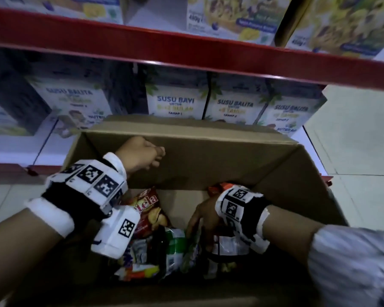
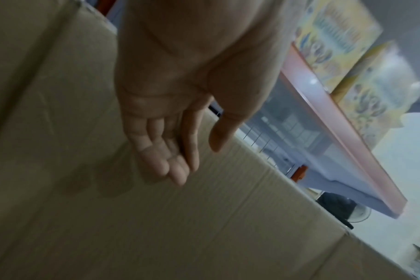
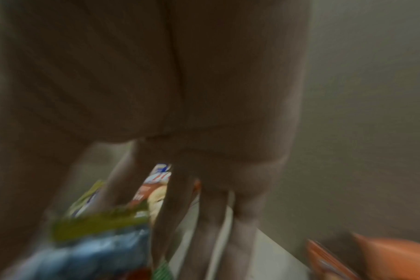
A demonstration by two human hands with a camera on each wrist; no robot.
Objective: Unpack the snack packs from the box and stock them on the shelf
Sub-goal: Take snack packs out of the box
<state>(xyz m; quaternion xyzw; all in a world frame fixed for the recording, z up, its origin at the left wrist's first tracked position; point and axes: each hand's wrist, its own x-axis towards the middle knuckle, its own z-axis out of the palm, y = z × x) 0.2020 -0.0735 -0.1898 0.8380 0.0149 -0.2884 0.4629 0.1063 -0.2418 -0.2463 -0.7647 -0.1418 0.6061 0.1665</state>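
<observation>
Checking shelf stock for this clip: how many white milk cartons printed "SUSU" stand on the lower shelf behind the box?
4: one far left, one centre, one right of centre, one far right. Others may sit hidden in the dark gaps.

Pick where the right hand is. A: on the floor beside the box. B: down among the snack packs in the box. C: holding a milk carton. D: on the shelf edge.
B: the right hand reaches down into the box, fingers among the snack packs.

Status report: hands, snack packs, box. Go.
Left hand open, empty, over the box. Right hand down among the snack packs, grip unclear. Packs not yet out; nothing blocking.
</observation>
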